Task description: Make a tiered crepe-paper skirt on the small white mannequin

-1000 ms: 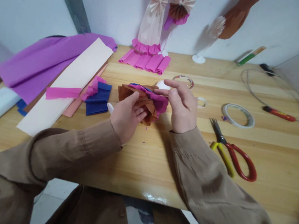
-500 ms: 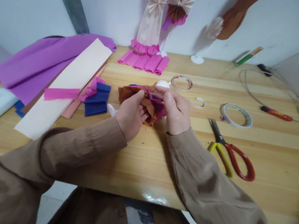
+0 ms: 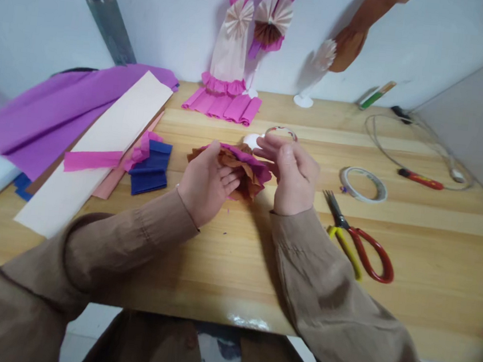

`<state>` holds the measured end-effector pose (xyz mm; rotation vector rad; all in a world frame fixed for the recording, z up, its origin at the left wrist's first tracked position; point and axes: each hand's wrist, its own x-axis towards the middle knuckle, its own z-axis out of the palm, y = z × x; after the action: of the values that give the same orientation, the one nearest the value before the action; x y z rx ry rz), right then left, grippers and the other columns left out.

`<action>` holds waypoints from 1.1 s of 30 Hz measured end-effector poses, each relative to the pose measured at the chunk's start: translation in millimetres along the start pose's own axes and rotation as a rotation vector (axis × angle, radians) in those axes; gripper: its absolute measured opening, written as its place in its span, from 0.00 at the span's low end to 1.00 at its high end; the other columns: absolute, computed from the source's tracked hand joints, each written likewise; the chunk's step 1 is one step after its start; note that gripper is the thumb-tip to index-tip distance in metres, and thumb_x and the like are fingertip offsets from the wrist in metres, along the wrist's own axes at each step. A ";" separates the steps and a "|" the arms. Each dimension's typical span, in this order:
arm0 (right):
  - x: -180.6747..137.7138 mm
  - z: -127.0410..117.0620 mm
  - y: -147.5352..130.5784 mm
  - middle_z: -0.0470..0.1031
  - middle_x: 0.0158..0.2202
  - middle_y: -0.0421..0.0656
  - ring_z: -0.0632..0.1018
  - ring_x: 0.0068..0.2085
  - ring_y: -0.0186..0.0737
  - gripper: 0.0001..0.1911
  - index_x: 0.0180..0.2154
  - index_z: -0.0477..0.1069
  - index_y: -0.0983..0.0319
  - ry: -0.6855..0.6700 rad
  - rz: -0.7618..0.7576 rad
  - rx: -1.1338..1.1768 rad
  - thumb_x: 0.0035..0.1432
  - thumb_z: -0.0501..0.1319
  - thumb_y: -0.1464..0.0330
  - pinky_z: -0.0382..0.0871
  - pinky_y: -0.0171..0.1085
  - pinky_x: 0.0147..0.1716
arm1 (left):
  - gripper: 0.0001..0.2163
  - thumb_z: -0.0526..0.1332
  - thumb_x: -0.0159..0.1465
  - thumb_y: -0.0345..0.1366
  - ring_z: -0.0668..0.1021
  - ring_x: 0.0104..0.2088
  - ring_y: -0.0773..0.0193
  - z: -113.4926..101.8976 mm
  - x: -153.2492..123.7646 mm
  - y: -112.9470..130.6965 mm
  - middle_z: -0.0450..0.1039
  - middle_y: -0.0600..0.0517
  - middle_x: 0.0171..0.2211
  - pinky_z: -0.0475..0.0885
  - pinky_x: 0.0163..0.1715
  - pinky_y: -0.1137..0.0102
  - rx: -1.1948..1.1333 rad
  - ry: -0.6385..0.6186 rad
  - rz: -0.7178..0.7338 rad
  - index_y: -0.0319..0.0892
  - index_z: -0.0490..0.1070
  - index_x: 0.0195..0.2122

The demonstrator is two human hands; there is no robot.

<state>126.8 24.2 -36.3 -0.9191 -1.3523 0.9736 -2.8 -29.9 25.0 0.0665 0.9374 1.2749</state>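
A ruffled crepe-paper flower [image 3: 245, 167] in brown, magenta and a bit of blue is held just above the wooden table [image 3: 233, 261]. My left hand [image 3: 205, 183] cups it from the left, fingers curled under the brown ruffles. My right hand [image 3: 290, 174] is at its right edge, thumb and fingers pinched on the magenta rim. A small white object [image 3: 252, 140] peeks out behind the flower.
Folded blue crepe [image 3: 151, 167], a pink strip [image 3: 92, 159], a cream sheet [image 3: 99, 143] and purple paper [image 3: 50, 109] lie at left. Scissors [image 3: 358, 245], a tape roll [image 3: 364, 184], a clear ring [image 3: 281, 132] and a cable [image 3: 412, 153] lie right. Paper decorations [image 3: 234, 42] stand against the wall.
The camera has tilted, shifting the scene slightly. My right hand's fingers moved from stretched out to pinched on the flower's rim, and the flower has turned a little in my hands.
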 end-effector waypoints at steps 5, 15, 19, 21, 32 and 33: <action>3.8 -4.5 -6.1 0.81 0.32 0.45 0.80 0.30 0.38 0.19 0.37 0.77 0.62 0.120 0.060 -0.065 0.60 0.61 0.53 0.72 0.35 0.25 | 0.14 0.52 0.71 0.43 0.73 0.61 0.52 -1.9 -7.6 -4.6 0.76 0.43 0.50 0.59 0.67 0.60 -0.008 0.007 0.034 0.39 0.73 0.41; -2.6 6.4 -15.6 0.80 0.29 0.44 0.78 0.27 0.37 0.12 0.31 0.75 0.63 0.000 0.160 -0.035 0.56 0.60 0.60 0.74 0.38 0.28 | 0.17 0.49 0.72 0.45 0.72 0.63 0.55 6.0 -9.3 -14.8 0.73 0.41 0.55 0.61 0.68 0.62 0.048 0.008 0.007 0.39 0.70 0.49; 2.8 -3.9 -13.1 0.79 0.28 0.43 0.79 0.29 0.38 0.11 0.31 0.76 0.63 0.060 0.155 -0.069 0.54 0.60 0.62 0.76 0.40 0.31 | 0.19 0.52 0.71 0.46 0.72 0.63 0.54 1.1 -9.4 -15.7 0.73 0.39 0.55 0.62 0.67 0.62 0.043 0.076 0.012 0.38 0.70 0.53; 4.9 -8.1 -9.5 0.79 0.27 0.43 0.79 0.30 0.39 0.10 0.31 0.77 0.63 0.036 0.159 -0.109 0.52 0.60 0.64 0.76 0.41 0.33 | 0.19 0.52 0.71 0.45 0.72 0.63 0.54 0.7 -12.5 -16.4 0.73 0.39 0.56 0.63 0.67 0.62 0.051 0.091 0.015 0.38 0.70 0.53; 2.4 -1.2 9.0 0.81 0.30 0.43 0.80 0.36 0.43 0.18 0.27 0.81 0.62 -0.216 0.079 -0.328 0.40 0.53 0.76 0.75 0.44 0.44 | 0.15 0.49 0.73 0.43 0.75 0.59 0.57 12.3 -2.0 -20.8 0.77 0.43 0.44 0.64 0.65 0.64 0.096 0.024 0.012 0.41 0.70 0.42; 3.2 -2.4 9.6 0.81 0.30 0.44 0.80 0.36 0.43 0.19 0.28 0.81 0.62 -0.203 0.109 -0.302 0.40 0.52 0.76 0.75 0.45 0.44 | 0.15 0.49 0.72 0.44 0.75 0.58 0.57 11.6 -1.5 -20.9 0.77 0.43 0.44 0.64 0.65 0.63 0.097 0.029 0.006 0.41 0.70 0.42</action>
<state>128.8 30.5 -44.3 -1.1543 -1.6661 0.9816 20.7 -33.2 22.4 0.1272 1.0240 1.2383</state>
